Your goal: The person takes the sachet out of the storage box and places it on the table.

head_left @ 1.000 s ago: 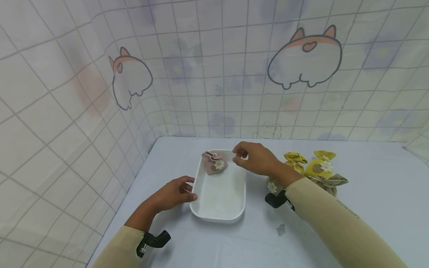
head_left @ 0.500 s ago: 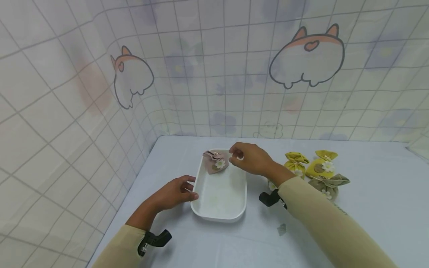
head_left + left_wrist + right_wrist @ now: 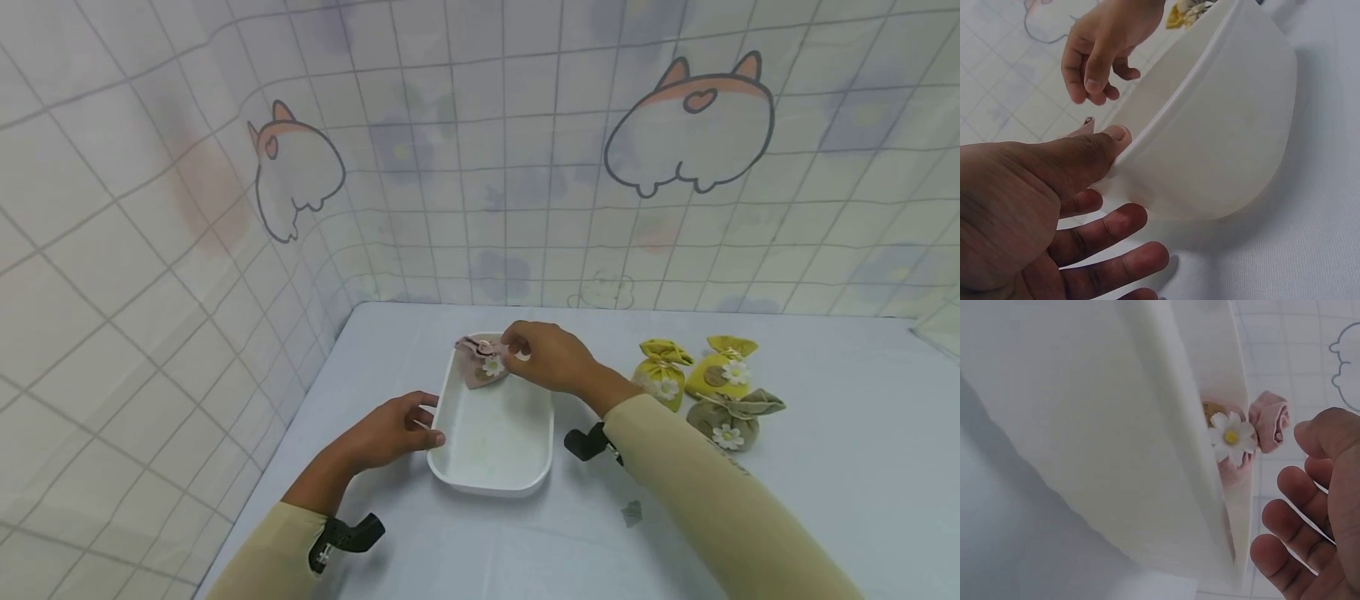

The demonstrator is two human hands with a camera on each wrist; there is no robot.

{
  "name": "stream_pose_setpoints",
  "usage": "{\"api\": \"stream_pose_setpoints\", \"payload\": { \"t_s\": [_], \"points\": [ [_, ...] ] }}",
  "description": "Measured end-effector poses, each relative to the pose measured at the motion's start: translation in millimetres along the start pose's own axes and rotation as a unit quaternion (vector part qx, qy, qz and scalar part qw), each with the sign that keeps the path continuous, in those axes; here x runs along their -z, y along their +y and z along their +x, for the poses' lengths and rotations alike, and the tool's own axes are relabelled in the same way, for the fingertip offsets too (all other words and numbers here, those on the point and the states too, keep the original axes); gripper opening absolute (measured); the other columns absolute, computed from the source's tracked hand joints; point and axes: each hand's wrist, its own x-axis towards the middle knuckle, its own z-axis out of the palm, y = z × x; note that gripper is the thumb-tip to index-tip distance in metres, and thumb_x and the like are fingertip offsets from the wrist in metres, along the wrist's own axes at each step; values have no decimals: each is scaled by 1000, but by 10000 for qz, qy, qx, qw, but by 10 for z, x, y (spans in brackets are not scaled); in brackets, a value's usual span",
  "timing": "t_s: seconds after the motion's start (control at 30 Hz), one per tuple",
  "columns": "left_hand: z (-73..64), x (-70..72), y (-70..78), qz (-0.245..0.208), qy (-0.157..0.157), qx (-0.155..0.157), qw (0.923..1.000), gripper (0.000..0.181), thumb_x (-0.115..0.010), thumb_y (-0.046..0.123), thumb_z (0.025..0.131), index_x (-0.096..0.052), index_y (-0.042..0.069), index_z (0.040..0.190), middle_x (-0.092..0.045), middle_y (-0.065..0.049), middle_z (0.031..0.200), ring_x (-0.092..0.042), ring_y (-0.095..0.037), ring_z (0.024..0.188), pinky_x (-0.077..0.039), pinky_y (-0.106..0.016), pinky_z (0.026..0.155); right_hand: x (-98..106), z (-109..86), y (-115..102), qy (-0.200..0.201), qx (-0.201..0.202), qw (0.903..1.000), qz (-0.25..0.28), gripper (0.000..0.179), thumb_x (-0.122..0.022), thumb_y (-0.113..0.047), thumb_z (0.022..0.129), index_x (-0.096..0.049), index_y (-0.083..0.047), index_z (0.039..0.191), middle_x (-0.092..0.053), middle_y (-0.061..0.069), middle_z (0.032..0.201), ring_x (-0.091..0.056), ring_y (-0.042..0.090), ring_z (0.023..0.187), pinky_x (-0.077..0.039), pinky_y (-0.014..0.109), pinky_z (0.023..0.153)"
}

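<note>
Left hand (image 3: 386, 433) rests on the white tray's (image 3: 491, 479) rim at 9 o'clock, thumb on the edge, fingers loose. Right hand (image 3: 543, 358), fingers loosely curled and holding nothing, hovers just beside the pink pouch (image 3: 480, 367) lying at the tray's 12 o'clock end.

1. Both arms wore long, close-fitting sleeves of pale tan cloth, reaching to the wrists and leaving the hands bare.
2. The left sleeve (image 3: 262, 558), on the near left of the tray (image 3: 491, 483), ended in a plain cuff.
3. A small black mount (image 3: 347, 536) with a short angled arm was strapped at that cuff, a small pale mark on its strap.
4. The right sleeve (image 3: 720, 508), to the right of the tray, bore faint dark lettering, too small to read.
5. A like black mount (image 3: 587, 442) sat beneath the right cuff.
</note>
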Motion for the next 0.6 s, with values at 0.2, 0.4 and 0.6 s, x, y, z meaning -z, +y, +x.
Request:
{"api": "stream_pose_setpoints", "payload": {
  "t_s": [0.2, 0.4, 0.6],
  "points": [
    [-3, -7, 16, 34, 50, 77, 10000, 59, -84, 29, 88, -59, 15, 139, -69, -1, 114, -66, -21, 106, -54, -50, 91, -30, 29, -4, 67, 173, 9998, 7, 29, -69, -29, 97, -67, -15, 122, -68, -2, 107, -63, 16, 98, -53, 38, 84],
    [-13, -13, 9, 3, 26, 122, 9999, 58, -84, 30, 87, -60, 17, 138, -69, -1, 113, -66, -20, 104, -54, -48, 89, -82, 67, -2, 29, 164, 9998, -50, 29, -70, -30, 97, -67, -16, 122, -69, -4, 106, -64, 14, 96, -53, 37, 83],
    [-11, -9, 12, 46, 30, 54, 10000, 57, -83, 30, 88, -60, 17, 138, -69, -1, 113, -66, -20, 105, -54, -49, 89, -97, 105, -38, 10, 64, 9999, -117, 30, -72, -31, 95, -67, -17, 122, -70, -4, 106, -64, 14, 96, -53, 38, 83]
  ]
}}
